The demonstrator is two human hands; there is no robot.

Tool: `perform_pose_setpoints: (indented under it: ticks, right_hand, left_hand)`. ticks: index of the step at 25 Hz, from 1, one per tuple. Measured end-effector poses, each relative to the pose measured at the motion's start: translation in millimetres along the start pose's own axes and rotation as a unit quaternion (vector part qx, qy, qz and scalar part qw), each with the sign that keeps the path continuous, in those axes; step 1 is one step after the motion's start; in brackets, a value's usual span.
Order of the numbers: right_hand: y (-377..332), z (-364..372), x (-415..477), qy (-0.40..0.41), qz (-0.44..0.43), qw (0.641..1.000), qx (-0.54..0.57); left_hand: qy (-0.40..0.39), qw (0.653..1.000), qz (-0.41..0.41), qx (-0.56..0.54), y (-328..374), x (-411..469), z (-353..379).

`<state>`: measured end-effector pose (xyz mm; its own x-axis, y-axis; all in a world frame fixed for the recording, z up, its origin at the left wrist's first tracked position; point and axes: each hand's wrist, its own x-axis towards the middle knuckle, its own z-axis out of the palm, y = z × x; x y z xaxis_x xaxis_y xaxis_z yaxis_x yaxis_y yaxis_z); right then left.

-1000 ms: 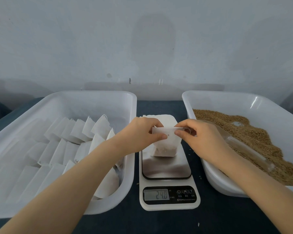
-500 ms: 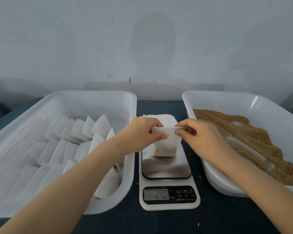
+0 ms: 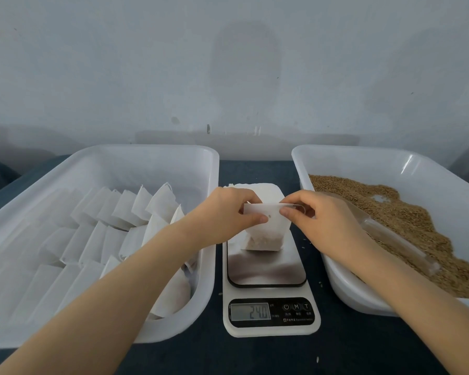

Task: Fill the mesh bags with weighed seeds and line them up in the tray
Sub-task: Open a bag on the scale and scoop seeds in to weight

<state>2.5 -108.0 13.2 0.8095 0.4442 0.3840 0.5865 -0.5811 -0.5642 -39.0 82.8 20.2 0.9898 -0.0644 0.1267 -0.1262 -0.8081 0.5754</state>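
A white mesh bag [image 3: 266, 234] with seeds in its bottom stands on the steel plate of a kitchen scale [image 3: 268, 269]; the display reads about 24.0. My left hand [image 3: 228, 212] pinches the bag's top left edge. My right hand [image 3: 322, 220] pinches the top right edge and also holds a clear plastic scoop [image 3: 390, 239], whose handle lies back over the seeds. Filled bags [image 3: 125, 212] stand in rows in the white tray [image 3: 146, 155] on the left. Brown seeds [image 3: 406, 220] fill the white tray [image 3: 363, 155] on the right.
A stack of empty white bags [image 3: 257, 186] lies behind the scale, partly hidden by my hands. A few loose seeds dot the dark table [image 3: 255, 355] around the scale. A pale wall stands close behind the trays.
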Motion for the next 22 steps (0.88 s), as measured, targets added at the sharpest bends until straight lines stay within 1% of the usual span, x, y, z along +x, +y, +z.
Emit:
perform_pose_setpoints:
  ticks: [3, 7, 10, 14, 17, 19, 22]
  right_hand:
    - [0.8, 0.2, -0.2, -0.007, 0.004, 1.0, 0.006]
    - [1.2, 0.9, -2.1, -0.057, 0.003, 0.998, 0.018]
    - [2.0, 0.9, -2.5, -0.069, -0.001, 0.997, 0.025]
    - [3.4, 3.4, -2.4, -0.092, 0.009, 0.996, 0.021]
    - [5.4, 5.6, -2.2, -0.107, 0.01, 0.994, 0.007]
    - [6.6, 5.8, -1.4, -0.104, 0.001, 0.995, -0.002]
    - [5.3, 4.9, -1.0, -0.074, -0.01, 0.997, 0.011]
  left_hand:
    - [0.002, 1.0, 0.001, 0.002, 0.1, 0.4, -0.5]
    - [-0.008, 1.0, 0.011, -0.012, 1.1, -1.6, 1.1]
    - [-0.016, 0.999, 0.039, -0.019, 2.2, -3.9, 2.9]
    - [-0.006, 0.999, 0.036, 0.009, 1.6, -3.0, 6.9]
    - [-0.003, 0.998, 0.03, 0.061, 3.7, -3.6, 10.0]
    - [-0.003, 0.997, 0.03, 0.065, 3.9, -3.2, 9.5]
    - [-0.02, 0.997, 0.042, 0.057, 5.1, -3.9, 8.3]
